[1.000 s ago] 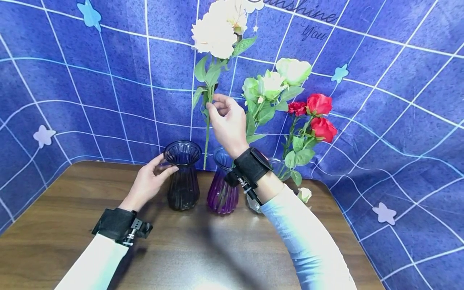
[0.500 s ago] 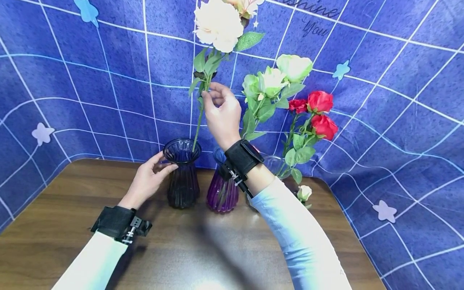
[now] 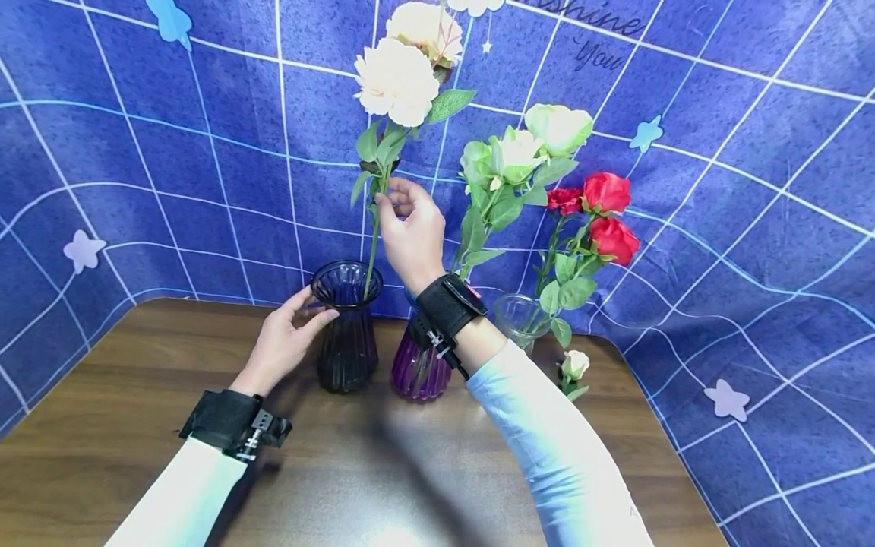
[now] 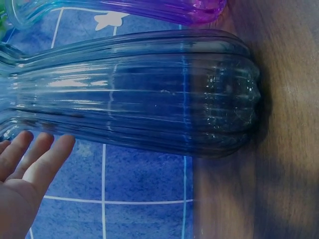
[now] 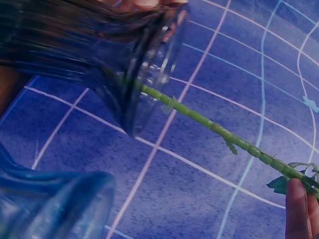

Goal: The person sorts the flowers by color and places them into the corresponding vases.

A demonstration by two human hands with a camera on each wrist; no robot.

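Note:
A dark, ribbed glass vase point(image 3: 347, 353) stands on the wooden table, its flared rim upward. My left hand point(image 3: 280, 342) holds it at the neck, thumb in front and fingers at the far side; the left wrist view shows fingertips right at the glass point(image 4: 134, 94). My right hand point(image 3: 413, 232) pinches the leafy stem of a flower with pale, cream-pink peony-like blooms point(image 3: 396, 82). In the right wrist view, the green stem's point(image 5: 214, 127) lower end passes through the rim into the dark vase's mouth. Overhead, the blooms rise well above my hand.
Right of the dark vase is a purple-blue vase point(image 3: 418, 372) with white-green roses point(image 3: 516, 156), partly behind my right wrist. Further right, a clear vase point(image 3: 521, 313) holds red flowers point(image 3: 607, 192). A small white rose point(image 3: 574, 365) lies beside it. A blue gridded cloth point(image 3: 225, 190) hangs behind.
The right hand has moved left with the peony stem, bringing its end from beside the dark vase into its mouth, then slightly down. My left hand has kept its place at the neck.

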